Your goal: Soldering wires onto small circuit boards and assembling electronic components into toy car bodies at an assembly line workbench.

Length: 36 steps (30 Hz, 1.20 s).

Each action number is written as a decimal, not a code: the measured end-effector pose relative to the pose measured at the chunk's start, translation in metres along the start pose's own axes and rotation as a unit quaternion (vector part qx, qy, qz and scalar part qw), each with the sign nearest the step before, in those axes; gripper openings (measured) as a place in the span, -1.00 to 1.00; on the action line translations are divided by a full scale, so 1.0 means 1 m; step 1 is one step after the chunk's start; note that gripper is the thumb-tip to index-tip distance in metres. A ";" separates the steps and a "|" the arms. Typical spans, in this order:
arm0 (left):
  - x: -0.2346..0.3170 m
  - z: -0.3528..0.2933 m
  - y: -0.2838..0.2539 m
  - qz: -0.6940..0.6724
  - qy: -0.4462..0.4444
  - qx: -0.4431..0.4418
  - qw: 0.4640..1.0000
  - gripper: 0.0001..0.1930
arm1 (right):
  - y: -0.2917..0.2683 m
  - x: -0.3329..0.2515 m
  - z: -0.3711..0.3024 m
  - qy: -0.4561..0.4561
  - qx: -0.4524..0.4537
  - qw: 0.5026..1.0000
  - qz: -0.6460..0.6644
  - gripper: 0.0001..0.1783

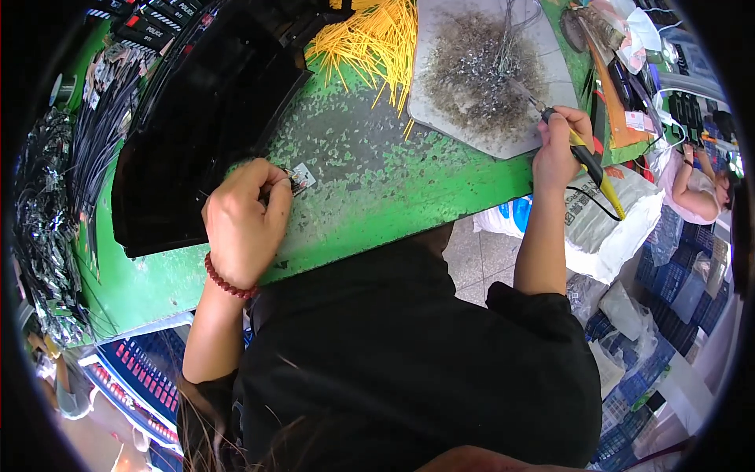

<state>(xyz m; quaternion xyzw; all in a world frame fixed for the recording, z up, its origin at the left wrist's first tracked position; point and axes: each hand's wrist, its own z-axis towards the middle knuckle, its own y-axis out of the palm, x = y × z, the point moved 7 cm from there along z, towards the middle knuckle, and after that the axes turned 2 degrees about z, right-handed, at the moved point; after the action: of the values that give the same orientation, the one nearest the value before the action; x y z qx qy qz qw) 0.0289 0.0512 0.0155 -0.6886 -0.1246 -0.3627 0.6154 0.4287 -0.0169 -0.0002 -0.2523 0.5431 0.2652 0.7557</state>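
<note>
My right hand (560, 151) is closed round a yellow and black soldering iron (605, 187). The iron's tip rests over the dark, burnt patch of a pale grey board (440, 118), close to a bundle of thin silvery wire (507, 47). At the left, my left hand (248, 208) is pinched on a small whitish circuit board (302, 176), held just above the worn green tabletop (393, 197). Its fingertips partly hide the board. A red bead bracelet circles the left wrist.
A large black tray (204, 134) stands left of my left hand. Yellow wires (370, 39) lie at the back, black wires (98, 134) at the far left. A white sack (613, 228) sits right of the table. Another person (696, 189) is at the far right.
</note>
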 end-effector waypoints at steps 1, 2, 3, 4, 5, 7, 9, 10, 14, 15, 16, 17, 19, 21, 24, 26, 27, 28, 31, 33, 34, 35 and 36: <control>0.000 0.000 0.000 0.004 0.000 0.001 1.000 -0.97 | -0.001 0.000 0.001 -0.009 -0.002 1.000 -0.002 -0.91; 0.001 0.000 0.000 0.004 -0.002 0.000 1.000 -0.97 | -0.001 -0.001 0.001 -0.018 -0.004 1.000 -0.004 -0.90; 0.002 0.000 -0.001 0.014 0.000 0.002 1.000 -0.96 | -0.002 -0.001 0.001 -0.017 -0.005 1.000 -0.004 -0.90; 0.002 0.001 -0.001 0.024 0.002 0.004 1.000 -0.96 | -0.003 -0.002 0.001 -0.028 0.002 0.999 0.023 -0.90; 0.002 0.001 0.000 0.024 0.002 0.003 1.000 -0.96 | -0.005 -0.003 0.000 -0.039 0.009 0.998 0.050 -0.91; 0.002 0.001 0.001 0.041 -0.013 0.003 0.999 -0.95 | -0.002 0.000 0.001 -0.035 0.003 0.998 0.048 -0.92; 0.005 0.001 0.000 0.046 -0.006 0.007 0.999 -0.95 | 0.004 -0.002 0.000 -0.025 0.004 1.000 -0.003 -0.92; 0.005 0.000 -0.001 0.052 -0.001 0.014 0.999 -0.95 | 0.003 -0.001 0.000 -0.026 0.002 1.000 -0.003 -0.92; 0.004 -0.004 0.001 0.058 0.027 0.031 0.997 -0.94 | -0.002 0.005 0.001 -0.026 0.012 0.999 0.030 -0.92; 0.004 -0.004 0.001 0.063 0.038 0.035 0.997 -0.94 | 0.000 0.006 0.000 -0.031 0.015 0.998 0.047 -0.91; 0.003 -0.006 0.000 0.070 0.049 0.039 0.996 -0.93 | 0.004 0.004 -0.002 -0.027 0.016 0.999 0.032 -0.91; 0.003 -0.007 0.000 0.071 0.052 0.043 0.995 -0.94 | 0.007 0.005 -0.002 -0.029 0.012 0.999 0.011 -0.93; 0.002 -0.008 0.000 0.066 0.067 0.059 0.994 -0.93 | 0.005 0.004 0.001 -0.045 0.002 0.998 -0.038 -0.93; 0.004 -0.008 -0.003 0.069 0.076 0.051 0.993 -0.95 | -0.004 0.009 0.005 -0.052 0.004 0.999 -0.010 -0.97; 0.002 -0.005 -0.001 0.055 0.088 0.075 0.992 -0.94 | -0.001 -0.013 -0.003 -0.063 0.007 0.996 0.054 -0.95; 0.002 -0.004 0.001 0.055 0.083 0.079 0.992 -0.94 | 0.012 -0.025 -0.018 -0.053 -0.025 0.994 0.095 -0.94; 0.002 -0.004 0.001 0.057 0.081 0.082 0.992 -0.94 | 0.028 -0.031 -0.033 -0.038 -0.038 0.992 0.117 -0.93; -0.001 -0.009 0.000 0.069 0.072 0.091 0.991 -0.94 | 0.057 -0.034 -0.051 -0.031 -0.077 0.988 0.130 -0.91; -0.005 -0.008 0.000 0.067 0.073 0.092 0.991 -0.94 | 0.108 -0.053 -0.094 -0.083 -0.222 0.961 0.145 -0.75; -0.005 -0.009 0.001 0.064 0.073 0.091 0.991 -0.94 | 0.128 -0.056 -0.115 -0.060 -0.284 0.946 0.143 -0.73; -0.005 -0.008 0.001 0.059 0.074 0.092 0.991 -0.93 | 0.135 -0.056 -0.121 -0.053 -0.305 0.941 0.139 -0.74; -0.005 -0.008 0.001 0.055 0.075 0.093 0.991 -0.93 | 0.140 -0.057 -0.124 -0.041 -0.315 0.937 0.143 -0.76; -0.006 -0.008 0.000 0.054 0.073 0.093 0.991 -0.93 | 0.146 -0.057 -0.127 -0.029 -0.325 0.934 0.148 -0.77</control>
<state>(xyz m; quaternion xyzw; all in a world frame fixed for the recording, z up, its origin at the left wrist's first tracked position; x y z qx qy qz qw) 0.0221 0.0453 0.0113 -0.6056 -0.0750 -0.3647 0.7033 0.2278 -0.0024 0.0048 -0.3931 0.4366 0.5429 0.6002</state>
